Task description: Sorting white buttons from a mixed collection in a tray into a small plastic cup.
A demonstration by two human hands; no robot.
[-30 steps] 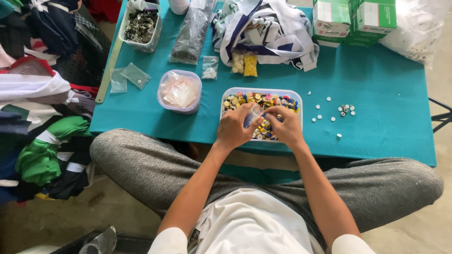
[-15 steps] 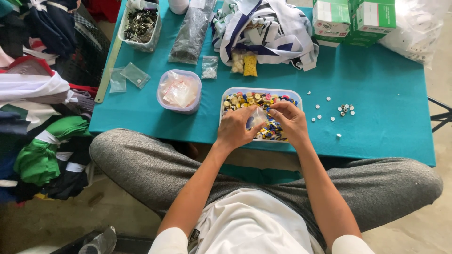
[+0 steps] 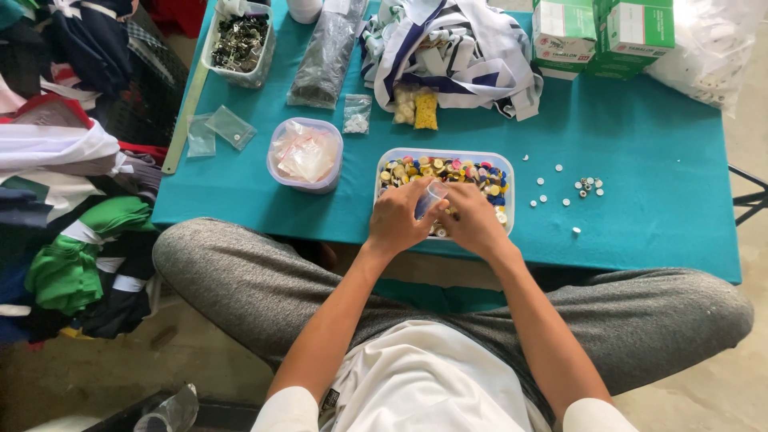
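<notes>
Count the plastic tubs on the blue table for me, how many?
3: the tub of coloured buttons under both hands, the round tub of little bags to its left, and the tub of dark metal bits at the far left corner.

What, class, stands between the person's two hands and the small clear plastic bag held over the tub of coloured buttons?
Nothing visible. The left hand and right hand both pinch the small clear plastic bag directly, above the clear rectangular tub of coloured buttons.
</notes>
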